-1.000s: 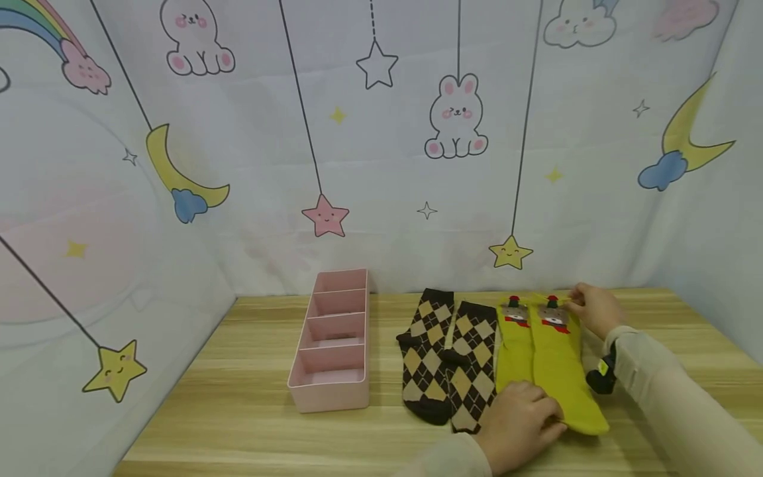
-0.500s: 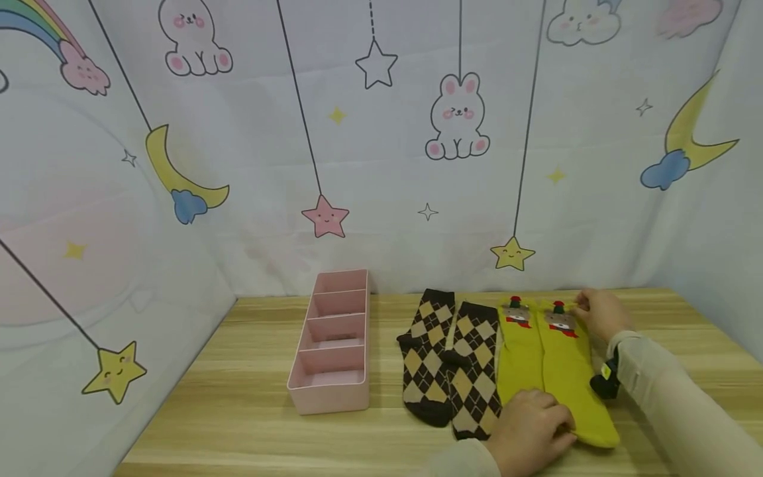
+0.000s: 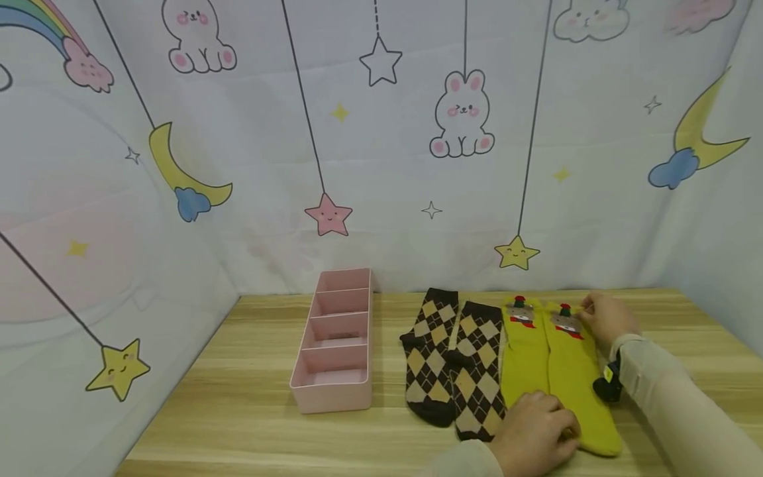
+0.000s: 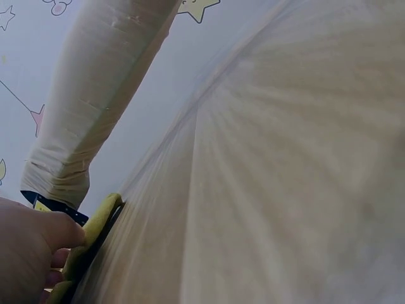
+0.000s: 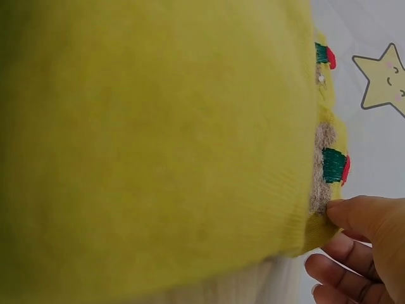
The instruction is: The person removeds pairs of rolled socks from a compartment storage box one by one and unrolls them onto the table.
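Two yellow socks with bear faces lie side by side, the left sock (image 3: 524, 361) partly under my left hand (image 3: 536, 434) and the right sock (image 3: 575, 384) slanting toward me. My left hand holds the pair's near end, its thumb and curled fingers at the yellow cloth (image 4: 98, 221) in the left wrist view. At the far end, my right hand (image 3: 610, 321) pinches the right sock's cuff corner. In the right wrist view that thumb (image 5: 361, 212) lies beside the embroidered bear, while the other fingers curl loosely below.
Two black-and-tan argyle socks, one on the left (image 3: 429, 358) and one on the right (image 3: 477, 371), lie left of the yellow ones. Further left stands a pink divided box (image 3: 330, 399) on the wooden table (image 3: 238, 397). A printed cloth (image 3: 381, 165) hangs behind.
The right yellow sock has shifted right and toward me, with both hands moving along with it. The argyle socks and the box look unmoved.
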The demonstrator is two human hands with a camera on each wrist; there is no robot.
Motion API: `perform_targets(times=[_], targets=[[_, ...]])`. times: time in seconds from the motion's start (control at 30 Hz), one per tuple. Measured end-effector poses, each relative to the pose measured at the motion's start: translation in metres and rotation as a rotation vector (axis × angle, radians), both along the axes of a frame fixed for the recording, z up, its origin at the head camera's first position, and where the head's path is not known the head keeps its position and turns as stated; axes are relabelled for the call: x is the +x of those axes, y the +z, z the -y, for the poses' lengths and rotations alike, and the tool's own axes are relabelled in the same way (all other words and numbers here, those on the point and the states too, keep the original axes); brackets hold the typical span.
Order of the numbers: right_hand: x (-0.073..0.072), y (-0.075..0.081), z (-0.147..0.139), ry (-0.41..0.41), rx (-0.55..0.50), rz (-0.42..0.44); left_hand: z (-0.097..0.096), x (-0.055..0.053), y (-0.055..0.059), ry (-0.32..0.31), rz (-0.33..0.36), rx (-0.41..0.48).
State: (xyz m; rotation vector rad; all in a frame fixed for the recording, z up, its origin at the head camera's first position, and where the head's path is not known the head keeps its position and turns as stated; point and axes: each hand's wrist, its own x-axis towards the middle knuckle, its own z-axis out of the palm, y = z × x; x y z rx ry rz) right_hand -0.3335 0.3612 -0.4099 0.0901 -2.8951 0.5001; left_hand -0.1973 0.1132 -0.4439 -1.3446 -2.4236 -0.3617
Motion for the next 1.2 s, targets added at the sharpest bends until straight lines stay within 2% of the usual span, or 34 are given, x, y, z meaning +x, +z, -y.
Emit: perform_targets(times=[0.27, 0.63, 0.87, 1.0, 1.2], targets=[[0.002, -0.001, -0.002, -0.006, 0.018, 0.016, 0.0, 0.001, 0.0, -0.006, -0.006, 0.016], [0.005, 0.001, -0.002, -0.007, 0.01, 0.041, 0.001, 0.001, 0.0, -0.007, 0.034, 0.014], [0.006, 0.001, 0.002, -0.026, -0.024, 0.035, 0.003, -0.002, 0.003, 0.017, 0.061, -0.03], [0.006, 0.003, 0.005, -0.02, -0.02, 0.007, 0.005, -0.004, 0.006, 0.033, 0.035, -0.06], [0.009, 0.008, 0.009, 0.015, -0.031, -0.043, 0.013, -0.009, 0.011, 0.046, -0.085, -0.058]])
